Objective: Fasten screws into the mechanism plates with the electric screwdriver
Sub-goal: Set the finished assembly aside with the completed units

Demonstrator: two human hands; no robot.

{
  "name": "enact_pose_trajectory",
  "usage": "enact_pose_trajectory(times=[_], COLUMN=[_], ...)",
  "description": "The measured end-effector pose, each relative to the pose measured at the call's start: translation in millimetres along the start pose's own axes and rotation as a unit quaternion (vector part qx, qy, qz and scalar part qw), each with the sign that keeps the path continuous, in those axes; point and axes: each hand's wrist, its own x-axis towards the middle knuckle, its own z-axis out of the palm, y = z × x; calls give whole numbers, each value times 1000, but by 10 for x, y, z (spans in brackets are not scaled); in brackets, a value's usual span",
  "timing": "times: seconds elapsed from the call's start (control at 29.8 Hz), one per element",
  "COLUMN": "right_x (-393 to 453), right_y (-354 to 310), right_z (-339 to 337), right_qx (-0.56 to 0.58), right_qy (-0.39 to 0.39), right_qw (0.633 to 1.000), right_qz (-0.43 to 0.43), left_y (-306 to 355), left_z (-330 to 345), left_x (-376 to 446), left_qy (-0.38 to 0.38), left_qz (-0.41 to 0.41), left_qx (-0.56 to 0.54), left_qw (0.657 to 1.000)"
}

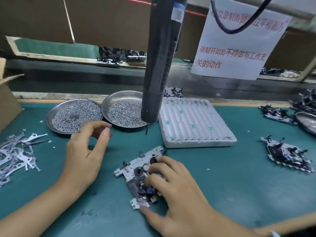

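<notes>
My right hand (177, 187) pressed plate (136, 170) flat on bench (239, 185), fingers curled over it. My left hand (87, 151) hovered near 2 screw dishes (75, 115), fingers relaxed, empty. Screwdriver (159, 65) hung above.

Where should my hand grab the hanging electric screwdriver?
Grip the electric screwdriver round its lower barrel, coming from the left with the free left hand. It hangs upright, bit down, its sides clear, while the right hand steadies the mechanism plate.
</notes>
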Motion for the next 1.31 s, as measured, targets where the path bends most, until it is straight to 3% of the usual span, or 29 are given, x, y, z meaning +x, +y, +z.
enact_pose_trajectory(times=[0.13, 0.23, 0.34, 0.47, 0.6, 0.74, 0.87, 1.11, 1.17, 1.24, 1.31], right_x=[-348, -428, -280, -219, -397, -530, -610, -609, -532, -374, -159], right_y=[207, 232, 195, 159, 299, 868, 1630, 2232, 2189, 2049, 1811], right_z=[-244, -300, -222, -168, -335, -680, -984, -1128, -1119, -1038, -870], right_qx=[22, 77, 36, 2, -21, -82, -141, -228, -272, -321, -280], right_qy=[12, 55, 11, 24, 133, 223, 261, 115, 111, 141, 208], right_qw=[998, 986, 980, 981, 974, 931, 849, 774, 756, 776, 846], right_qz=[50, 137, 198, 193, 180, 277, 438, 579, 585, 525, 403], left_y=[9, 62, 110, 86, 18, -9, -11, 4, 3, -1, 19], left_z=[5, 45, 76, 54, 31, 66, 90, 108, 121, 132, 149], left_x=[-45, -74, -107, -148, -153, -159, -147, -127, -110, -94, -75], left_qy=[-23, -55, -78, -96, -90, -90, -102, -107, -105, -101, -89], left_qz=[23, 90, 172, 216, 203, 189, 191, 175, 173, 167, 163], left_qx=[37, 92, 141, 161, 162, 152, 145, 150, 152, 150, 146], left_qw=[999, 990, 972, 958, 961, 966, 965, 967, 967, 969, 972])
